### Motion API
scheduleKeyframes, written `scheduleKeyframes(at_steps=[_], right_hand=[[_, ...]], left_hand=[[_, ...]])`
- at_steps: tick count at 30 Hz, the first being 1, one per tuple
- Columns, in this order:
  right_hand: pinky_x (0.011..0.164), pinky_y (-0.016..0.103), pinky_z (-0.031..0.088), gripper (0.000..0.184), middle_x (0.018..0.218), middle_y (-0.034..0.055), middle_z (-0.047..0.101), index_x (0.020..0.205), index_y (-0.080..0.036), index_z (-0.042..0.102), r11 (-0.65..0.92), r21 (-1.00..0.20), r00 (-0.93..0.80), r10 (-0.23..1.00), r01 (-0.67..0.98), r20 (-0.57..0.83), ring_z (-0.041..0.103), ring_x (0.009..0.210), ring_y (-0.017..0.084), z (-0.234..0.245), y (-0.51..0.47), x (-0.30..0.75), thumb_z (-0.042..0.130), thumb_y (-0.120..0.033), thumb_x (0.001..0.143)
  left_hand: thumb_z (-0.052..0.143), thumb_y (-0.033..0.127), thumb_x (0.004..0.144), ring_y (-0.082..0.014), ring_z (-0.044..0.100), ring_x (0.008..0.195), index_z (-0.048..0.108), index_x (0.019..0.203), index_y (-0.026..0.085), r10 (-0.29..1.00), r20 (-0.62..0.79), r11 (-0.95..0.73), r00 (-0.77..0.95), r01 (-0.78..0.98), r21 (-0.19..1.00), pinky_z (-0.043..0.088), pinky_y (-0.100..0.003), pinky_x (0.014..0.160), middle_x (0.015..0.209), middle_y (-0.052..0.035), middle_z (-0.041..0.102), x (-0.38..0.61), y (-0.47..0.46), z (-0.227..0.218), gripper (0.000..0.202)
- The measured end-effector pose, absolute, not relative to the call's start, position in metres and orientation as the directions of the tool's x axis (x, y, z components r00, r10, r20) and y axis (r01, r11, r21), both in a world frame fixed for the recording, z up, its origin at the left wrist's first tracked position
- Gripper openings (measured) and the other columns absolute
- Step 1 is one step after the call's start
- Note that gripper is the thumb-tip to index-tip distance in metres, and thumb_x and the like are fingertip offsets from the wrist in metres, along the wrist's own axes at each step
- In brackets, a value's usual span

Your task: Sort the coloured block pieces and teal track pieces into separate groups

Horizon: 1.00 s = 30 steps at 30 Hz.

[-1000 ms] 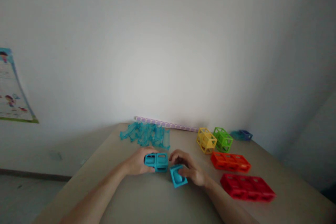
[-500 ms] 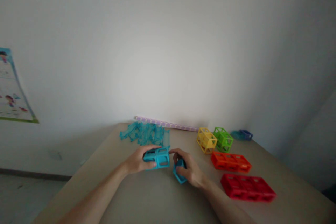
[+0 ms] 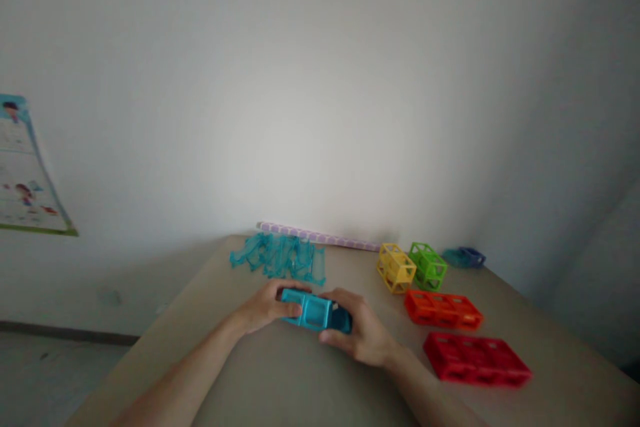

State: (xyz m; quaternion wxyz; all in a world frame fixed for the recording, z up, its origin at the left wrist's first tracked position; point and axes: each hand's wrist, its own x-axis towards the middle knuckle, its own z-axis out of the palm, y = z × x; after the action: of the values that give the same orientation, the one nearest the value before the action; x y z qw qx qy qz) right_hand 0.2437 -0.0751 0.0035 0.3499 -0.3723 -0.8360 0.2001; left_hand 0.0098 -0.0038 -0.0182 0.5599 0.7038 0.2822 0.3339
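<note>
Over the middle of the table, my left hand (image 3: pixel 263 309) grips a light-blue hollow plastic block (image 3: pixel 316 311), thumb in front and fingers behind. It looks like two open-sided cubes in a row. My right hand (image 3: pixel 369 332) is closed around another blue hollow block (image 3: pixel 341 319) at the right end of the first. Both blocks meet end to end in one line; whether they are joined, I cannot tell. Behind my hands lies a pile of clear teal plastic pieces (image 3: pixel 285 255).
On the right of the table (image 3: pixel 280 380) lie a red block row (image 3: pixel 475 359), an orange block row (image 3: pixel 443 309), a yellow cube frame (image 3: pixel 395 268), a green one (image 3: pixel 427 265) and a dark-blue piece (image 3: pixel 471 257). A purple patterned strip (image 3: pixel 320 237) runs along the wall.
My right hand has brought its blue block up and left against the end of the block in my left hand. The left-hand block has turned slightly, its right end now lower.
</note>
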Motion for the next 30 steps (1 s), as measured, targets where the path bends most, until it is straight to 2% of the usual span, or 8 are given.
scheduleKeyframes(at_steps=[3, 6, 12, 19, 22, 25, 28, 30], right_hand=[[0.063, 0.026, 0.037, 0.039, 0.078, 0.0016, 0.058, 0.095, -0.015, 0.063, 0.575, -0.595, -0.413, 0.818, 0.562, 0.4, 0.049, 0.069, 0.014, 0.003, -0.076, 0.241, 0.06, -0.052, 0.082], [0.056, 0.023, 0.031, 0.041, 0.067, -0.0021, 0.05, 0.08, -0.014, 0.06, 0.512, -0.656, -0.384, 0.857, 0.555, 0.344, 0.042, 0.061, 0.011, -0.001, -0.074, 0.24, 0.054, -0.054, 0.086], [0.058, 0.024, 0.034, 0.044, 0.07, -0.0005, 0.051, 0.084, -0.014, 0.059, 0.472, -0.746, -0.316, 0.879, 0.47, 0.357, 0.044, 0.065, 0.013, -0.001, -0.072, 0.24, 0.042, -0.054, 0.091], [0.058, 0.023, 0.034, 0.042, 0.069, -0.0009, 0.052, 0.082, -0.014, 0.059, 0.464, -0.721, -0.327, 0.884, 0.515, 0.336, 0.044, 0.064, 0.012, 0.0, -0.073, 0.237, 0.048, -0.054, 0.089], [0.061, 0.025, 0.037, 0.044, 0.075, 0.0005, 0.054, 0.09, -0.014, 0.06, 0.475, -0.763, -0.359, 0.87, 0.437, 0.336, 0.047, 0.068, 0.014, -0.003, -0.071, 0.237, 0.047, -0.056, 0.088], [0.066, 0.027, 0.04, 0.055, 0.087, 0.0028, 0.056, 0.114, -0.016, 0.055, 0.495, -0.803, -0.369, 0.852, 0.334, 0.372, 0.05, 0.075, 0.016, -0.007, -0.069, 0.24, 0.059, -0.059, 0.079], [0.065, 0.027, 0.042, 0.075, 0.099, 0.0038, 0.053, 0.132, -0.021, 0.042, 0.477, -0.801, -0.388, 0.858, 0.362, 0.336, 0.05, 0.076, 0.015, -0.009, -0.068, 0.247, 0.076, -0.041, 0.068], [0.073, 0.03, 0.044, 0.082, 0.106, 0.0045, 0.051, 0.137, -0.025, 0.036, 0.483, -0.775, -0.416, 0.854, 0.408, 0.313, 0.05, 0.084, 0.016, -0.009, -0.068, 0.251, 0.076, -0.024, 0.065]], left_hand=[[0.081, 0.053, 0.054, -0.0235, 0.06, 0.089, 0.066, 0.11, 0.015, 0.796, 0.233, -0.301, 0.559, 0.03, 0.953, 0.046, -0.03, 0.075, 0.099, -0.0079, 0.068, 0.01, -0.003, -0.014, 0.069], [0.083, 0.05, 0.052, -0.0231, 0.058, 0.091, 0.064, 0.109, 0.016, 0.798, 0.331, -0.41, 0.504, 0.052, 0.91, 0.046, -0.03, 0.077, 0.1, -0.0067, 0.066, 0.01, -0.003, -0.01, 0.069], [0.086, 0.038, 0.051, -0.02, 0.058, 0.086, 0.06, 0.111, 0.017, 0.727, 0.244, -0.39, 0.641, 0.092, 0.916, 0.046, -0.029, 0.076, 0.099, -0.005, 0.065, 0.014, -0.004, -0.02, 0.069], [0.083, 0.041, 0.056, -0.0174, 0.055, 0.082, 0.058, 0.109, 0.017, 0.745, 0.35, -0.476, 0.568, 0.085, 0.875, 0.043, -0.024, 0.069, 0.094, -0.0029, 0.06, 0.015, -0.008, -0.014, 0.063], [0.082, 0.041, 0.057, -0.0194, 0.057, 0.086, 0.059, 0.112, 0.017, 0.724, 0.339, -0.501, 0.6, 0.121, 0.857, 0.044, -0.027, 0.073, 0.096, -0.0038, 0.062, 0.016, -0.01, -0.011, 0.064], [0.078, 0.042, 0.063, -0.0224, 0.057, 0.095, 0.061, 0.116, 0.02, 0.731, 0.367, -0.529, 0.576, 0.138, 0.837, 0.044, -0.031, 0.082, 0.107, -0.0062, 0.064, 0.014, -0.011, -0.009, 0.06], [0.075, 0.043, 0.066, -0.0216, 0.058, 0.092, 0.064, 0.116, 0.021, 0.746, 0.383, -0.554, 0.545, 0.187, 0.811, 0.044, -0.032, 0.082, 0.107, -0.0062, 0.063, 0.009, -0.008, -0.008, 0.055], [0.074, 0.043, 0.067, -0.0199, 0.058, 0.086, 0.066, 0.113, 0.021, 0.748, 0.378, -0.572, 0.546, 0.241, 0.784, 0.045, -0.031, 0.078, 0.1, -0.0054, 0.064, 0.006, -0.005, -0.009, 0.052]])
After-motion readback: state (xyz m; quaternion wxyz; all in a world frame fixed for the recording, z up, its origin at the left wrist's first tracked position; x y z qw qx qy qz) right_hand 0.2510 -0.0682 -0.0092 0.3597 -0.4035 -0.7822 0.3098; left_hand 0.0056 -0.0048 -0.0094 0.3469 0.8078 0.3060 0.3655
